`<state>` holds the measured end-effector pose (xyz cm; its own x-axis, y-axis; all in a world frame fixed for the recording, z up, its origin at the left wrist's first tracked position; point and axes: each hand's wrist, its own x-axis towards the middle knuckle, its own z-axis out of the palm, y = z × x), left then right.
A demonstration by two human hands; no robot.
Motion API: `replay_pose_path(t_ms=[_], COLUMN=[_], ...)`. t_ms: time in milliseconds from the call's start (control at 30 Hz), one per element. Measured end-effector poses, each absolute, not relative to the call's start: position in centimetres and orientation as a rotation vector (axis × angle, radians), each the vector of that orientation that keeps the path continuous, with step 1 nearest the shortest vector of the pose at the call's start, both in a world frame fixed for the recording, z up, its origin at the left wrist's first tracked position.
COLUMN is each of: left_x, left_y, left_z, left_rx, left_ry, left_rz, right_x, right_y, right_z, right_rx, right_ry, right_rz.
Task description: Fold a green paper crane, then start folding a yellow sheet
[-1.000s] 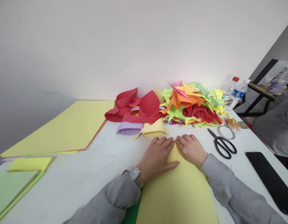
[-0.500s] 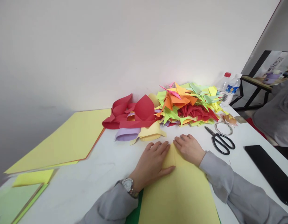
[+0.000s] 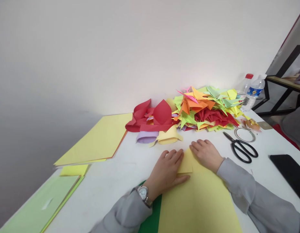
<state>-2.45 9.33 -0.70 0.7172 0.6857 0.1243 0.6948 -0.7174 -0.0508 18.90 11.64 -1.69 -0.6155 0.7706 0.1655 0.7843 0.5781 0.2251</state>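
Yellow, smooth, matte paper [image 3: 200, 204] lies at the lower centre of the frame, its top folded into a straight-edged flap, beneath the spread left hand [image 3: 164, 173] and flattened right hand [image 3: 206, 155].

Scissors [image 3: 235, 141] lie right of the sheet [image 3: 199, 200] on the table [image 3: 116, 194], paper shapes [image 3: 213, 115] behind both.

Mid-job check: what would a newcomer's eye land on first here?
Probably the bright heap of folded paper near the wall, with red paper shapes to its left. Next, the front yellow sheet, its far end under the left hand and right hand. Black-handled scissors lie farther right.
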Motion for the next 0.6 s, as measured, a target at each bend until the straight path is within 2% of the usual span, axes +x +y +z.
replay_pose_path(t_ms=[600], left_x=[-5.0], left_y=[6.6], left_z=[-0.3], left_rx=[-2.812], left_ry=[-1.192], left_rz=[-0.102], right_x=[18.9], right_y=[11.4], right_z=[-1.6], right_rx=[-1.401], right_ry=[-2.721], right_rz=[-0.388])
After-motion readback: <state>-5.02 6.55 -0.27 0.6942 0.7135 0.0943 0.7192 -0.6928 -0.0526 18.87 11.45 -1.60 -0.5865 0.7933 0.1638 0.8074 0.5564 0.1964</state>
